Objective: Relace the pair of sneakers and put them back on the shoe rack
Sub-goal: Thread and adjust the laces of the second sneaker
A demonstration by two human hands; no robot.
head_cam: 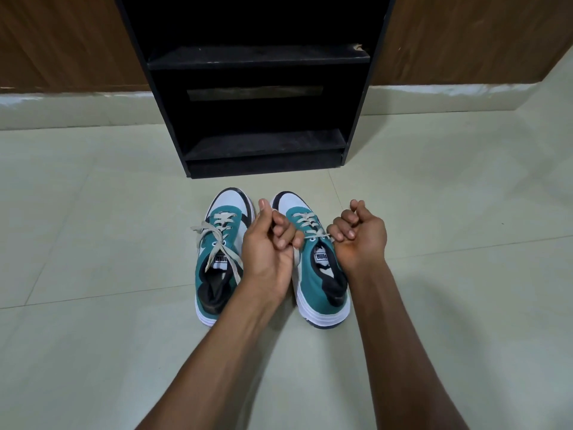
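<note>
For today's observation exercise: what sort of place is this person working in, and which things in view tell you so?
Probably a home entryway or hallway. A black shoe rack with bare shelves stands against a wood-panelled wall, and a pair of teal sneakers sits on the pale tiled floor before it.

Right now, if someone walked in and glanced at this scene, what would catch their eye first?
Probably the two teal, white and black sneakers side by side on the pale floor tiles: the left sneaker with its cream lace loosely crossed, and the right sneaker. Both hands pull the right sneaker's cream lace taut, the left hand and right hand closed on its ends. Behind stands a black wooden shoe rack, with no shoes visible on it.
</note>
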